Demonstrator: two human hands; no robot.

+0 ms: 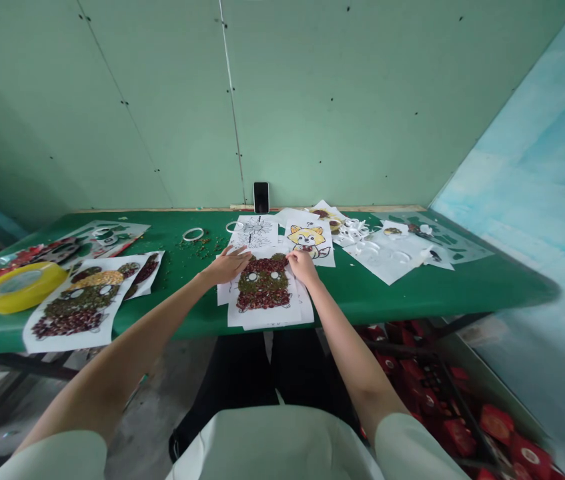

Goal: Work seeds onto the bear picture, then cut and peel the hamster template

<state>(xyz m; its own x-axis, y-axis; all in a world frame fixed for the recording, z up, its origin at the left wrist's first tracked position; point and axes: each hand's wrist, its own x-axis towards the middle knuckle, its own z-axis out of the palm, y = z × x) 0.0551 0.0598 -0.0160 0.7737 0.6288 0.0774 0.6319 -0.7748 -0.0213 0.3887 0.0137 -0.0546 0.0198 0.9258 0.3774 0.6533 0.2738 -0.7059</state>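
In front of me lies a sheet with a bean picture (pixel 265 283) of an animal's head, filled with dark red beans below and green ones above. It rests on other white sheets. My left hand (pixel 228 266) lies flat with fingers stretched across the picture's upper left edge. At the upper right, by the animal's ear, my right hand (pixel 303 267) is closed in a pinch. Whatever its fingertips hold is too small to make out. Just behind that hand is a drawing of a yellow animal (pixel 307 239).
At left lie a big roll of yellow tape (pixel 21 287) and another bean picture (pixel 79 303). A white ring (pixel 193 234) and scattered beans lie mid-table. A phone (pixel 261 198) leans on the wall. Peeled white strips (pixel 353 231) and papers (pixel 387 257) spread at right.
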